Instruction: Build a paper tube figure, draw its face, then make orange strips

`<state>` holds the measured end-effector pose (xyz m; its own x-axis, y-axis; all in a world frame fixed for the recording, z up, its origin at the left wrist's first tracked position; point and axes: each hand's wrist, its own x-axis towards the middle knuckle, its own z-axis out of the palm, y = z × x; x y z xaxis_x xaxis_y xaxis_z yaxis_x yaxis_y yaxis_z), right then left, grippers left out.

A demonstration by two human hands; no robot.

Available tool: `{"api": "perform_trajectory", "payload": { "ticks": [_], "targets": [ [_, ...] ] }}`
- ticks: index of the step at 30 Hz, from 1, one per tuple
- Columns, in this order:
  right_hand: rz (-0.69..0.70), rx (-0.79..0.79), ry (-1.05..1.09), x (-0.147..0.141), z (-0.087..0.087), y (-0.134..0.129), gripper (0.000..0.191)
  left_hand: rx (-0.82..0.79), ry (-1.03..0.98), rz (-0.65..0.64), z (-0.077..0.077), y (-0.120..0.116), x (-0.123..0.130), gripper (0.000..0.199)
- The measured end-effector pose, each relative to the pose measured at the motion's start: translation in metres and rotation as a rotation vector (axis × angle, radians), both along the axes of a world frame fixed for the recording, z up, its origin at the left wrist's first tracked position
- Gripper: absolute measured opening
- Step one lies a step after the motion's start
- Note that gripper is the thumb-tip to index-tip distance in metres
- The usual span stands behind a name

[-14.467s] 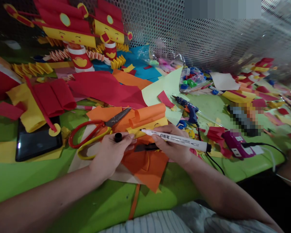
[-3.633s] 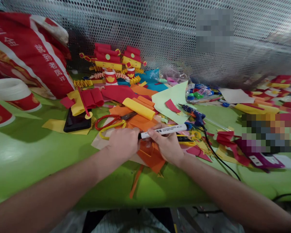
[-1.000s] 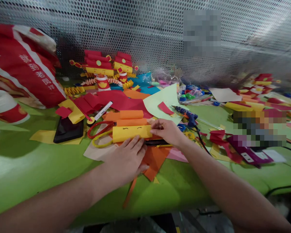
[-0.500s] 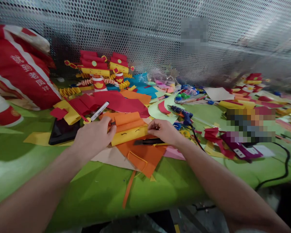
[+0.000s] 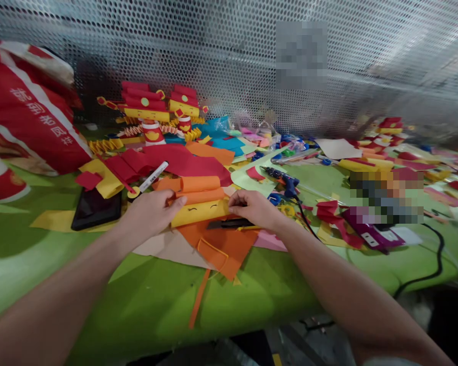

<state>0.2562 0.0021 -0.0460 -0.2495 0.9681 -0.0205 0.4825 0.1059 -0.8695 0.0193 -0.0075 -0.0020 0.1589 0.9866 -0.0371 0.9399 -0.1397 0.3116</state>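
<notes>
Centrally, between our two hands, we have the face (image 5: pixel 198 213), a yellow paper roll with two curved eyes drawn on it, and orange rolls (image 5: pixel 201 188) run along its far side. Our right hand (image 5: pixel 254 208) pinches the face's right end between thumb and finger. Our left hand (image 5: pixel 148 211) curls at the left end, its thumb reaching over the edge; we cannot tell whether those fingers grip.

Just nearer us, a black knife (image 5: pixel 236 222) lies on an orange sheet (image 5: pixel 219 249), beside our right hand. A beige sheet (image 5: pixel 171 248) shows on the near left. Beyond our left hand we see a marker (image 5: pixel 154 175), and farther left a phone (image 5: pixel 96 209) partly under red and yellow paper. To the right of the face we find a glue gun (image 5: pixel 282 179), then a purple socket block (image 5: pixel 368 226).

Farther off, two paper figures (image 5: pixel 147 107) stand left of centre, near a red bag (image 5: pixel 34 112) and a cup (image 5: pixel 2 178). We see a third figure (image 5: pixel 389 132) at far right. Behind the green table (image 5: pixel 259 300) rises a mesh wall (image 5: pixel 221 56).
</notes>
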Motion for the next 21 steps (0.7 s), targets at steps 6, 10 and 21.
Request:
{"api": "perform_trajectory", "payload": {
  "ticks": [6,10,21],
  "targets": [
    [0.005,-0.025,0.018,-0.0016,0.0017,-0.0015,0.005,-0.088,-0.289,0.060,-0.0005,0.0007,-0.0020,0.034],
    [0.008,-0.012,-0.006,-0.0012,0.0009,-0.0014,0.005,-0.195,-0.539,0.102,-0.0003,0.0005,-0.0023,0.055],
    [0.033,0.069,-0.083,-0.0004,-0.0028,-0.0003,0.004,-0.254,-1.000,0.234,-0.0057,0.0063,0.0029,0.029]
  ]
}}
